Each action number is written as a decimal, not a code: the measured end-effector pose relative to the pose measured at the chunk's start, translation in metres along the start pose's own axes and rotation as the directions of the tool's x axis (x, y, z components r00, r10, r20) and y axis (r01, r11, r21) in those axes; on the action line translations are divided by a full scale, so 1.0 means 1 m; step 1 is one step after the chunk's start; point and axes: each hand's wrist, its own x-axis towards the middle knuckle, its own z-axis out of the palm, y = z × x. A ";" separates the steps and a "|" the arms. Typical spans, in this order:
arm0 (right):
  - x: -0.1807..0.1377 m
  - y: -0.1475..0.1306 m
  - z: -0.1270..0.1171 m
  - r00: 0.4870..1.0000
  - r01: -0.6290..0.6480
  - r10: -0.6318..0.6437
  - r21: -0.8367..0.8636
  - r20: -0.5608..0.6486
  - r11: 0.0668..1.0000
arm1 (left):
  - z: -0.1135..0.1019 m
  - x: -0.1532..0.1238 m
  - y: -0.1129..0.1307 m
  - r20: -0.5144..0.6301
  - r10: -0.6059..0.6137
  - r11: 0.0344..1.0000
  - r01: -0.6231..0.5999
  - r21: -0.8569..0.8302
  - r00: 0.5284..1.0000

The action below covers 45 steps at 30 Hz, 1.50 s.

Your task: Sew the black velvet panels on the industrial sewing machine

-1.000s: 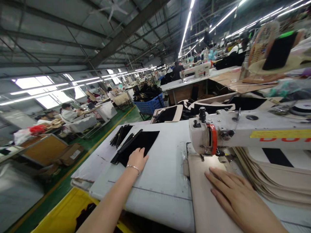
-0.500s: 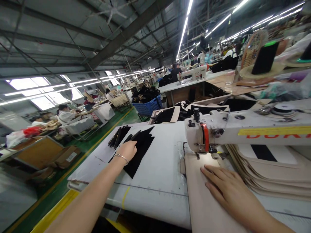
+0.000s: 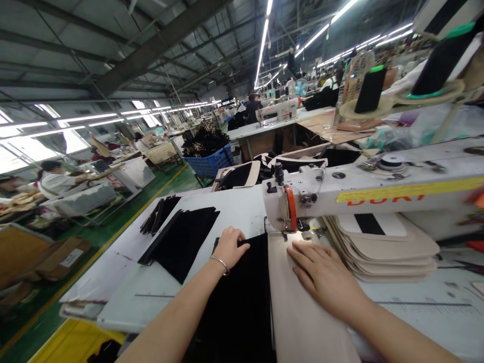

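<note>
My left hand (image 3: 230, 248) pinches the upper edge of a black fabric piece (image 3: 238, 302), which hangs over the table's front edge. That piece lies along the left side of a beige panel (image 3: 302, 312). Fingers stretched out, my right hand (image 3: 321, 277) rests flat on the panel just in front of the sewing machine's needle area (image 3: 286, 234). The panel's far end sits under the presser foot of the white sewing machine (image 3: 321, 191). To the left lie a fanned stack of black fabric pieces (image 3: 185, 239) and a smaller black bundle (image 3: 159, 214).
Stacked beige panels (image 3: 381, 247) lie behind the machine's needle, under its arm. A box of black and beige parts (image 3: 242, 176) stands beyond the table. A blue crate (image 3: 212, 161) sits by the green aisle. Thread cones (image 3: 370, 91) stand at the right; other people work farther off.
My left hand has moved right from the black stack, bringing one black piece beside the beige panel. My right hand stays flat on the panel. The view has turned slightly right.
</note>
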 end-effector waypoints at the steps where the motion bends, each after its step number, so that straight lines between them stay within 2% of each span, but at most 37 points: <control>1: 0.000 0.000 -0.001 1.000 -0.001 0.001 0.001 0.002 1.000 | 0.001 -0.001 0.002 0.002 0.009 1.000 -0.009 -0.012 1.000; 4: 0.001 -0.001 -0.002 1.000 -0.006 0.006 0.004 0.009 1.000 | 0.001 -0.013 0.011 0.004 0.036 0.998 -0.036 -0.059 0.999; 6: 0.001 -0.001 -0.002 1.000 -0.010 0.010 0.007 0.012 1.000 | -0.005 -0.026 0.012 0.015 0.028 0.987 -0.026 -0.160 0.999; 8: 0.000 -0.001 -0.002 1.000 -0.014 0.014 0.008 0.015 1.000 | -0.020 -0.039 0.010 0.055 0.008 0.952 0.010 -0.306 0.998; 10: 0.000 -0.001 -0.001 1.000 -0.014 0.014 0.009 0.019 1.000 | -0.045 -0.046 0.006 0.072 -0.043 0.897 0.070 -0.437 0.996; 13: 0.000 -0.002 -0.001 1.000 -0.013 0.013 0.008 0.019 1.000 | -0.081 -0.045 0.006 -0.018 -0.171 0.799 0.128 -0.587 0.985; 15: 0.000 -0.002 -0.001 1.000 -0.015 0.015 0.004 0.013 1.000 | -0.087 -0.037 0.017 0.023 -0.145 0.754 0.125 -0.645 0.989; 16: 0.001 -0.003 -0.002 1.000 -0.016 0.016 0.003 0.010 1.000 | -0.082 -0.031 0.025 0.085 -0.084 0.748 0.119 -0.653 0.993; 18: 0.001 -0.003 -0.002 1.000 -0.014 0.014 0.002 0.009 1.000 | -0.058 -0.019 0.045 0.214 0.051 0.778 0.095 -0.621 0.976; 19: 0.001 -0.003 -0.003 1.000 -0.013 0.013 0.003 0.009 1.000 | -0.043 -0.013 0.055 0.219 0.082 0.816 0.061 -0.575 0.972; 22: 0.001 -0.003 -0.004 1.000 -0.016 0.016 0.009 0.011 1.000 | 0.001 0.001 0.076 0.095 0.092 0.906 -0.043 -0.422 0.991; 25: 0.002 -0.002 -0.004 1.000 -0.019 0.019 0.015 0.023 1.000 | 0.021 0.011 0.084 0.036 0.147 0.929 -0.125 -0.347 0.988; 28: 0.002 -0.001 -0.003 0.999 -0.022 0.021 0.010 0.046 1.000 | 0.023 0.019 0.084 0.026 0.158 0.942 -0.142 -0.304 0.987; 33: 0.003 -0.002 -0.003 0.996 -0.033 0.033 -0.001 0.083 0.999 | 0.023 0.027 0.085 0.011 0.099 0.949 -0.091 -0.303 0.995; 40: 0.004 -0.001 -0.003 0.996 -0.034 0.035 -0.012 0.079 0.999 | 0.028 0.030 0.087 0.005 0.078 0.956 -0.074 -0.283 0.997; 42: 0.003 -0.001 -0.003 0.997 -0.034 0.034 -0.011 0.074 0.999 | 0.026 0.025 0.089 -0.032 0.111 0.958 -0.116 -0.262 0.993; 45: 0.002 -0.001 -0.003 0.997 -0.032 0.032 -0.002 0.064 0.999 | 0.021 0.009 0.092 -0.064 0.293 0.930 -0.300 -0.212 0.954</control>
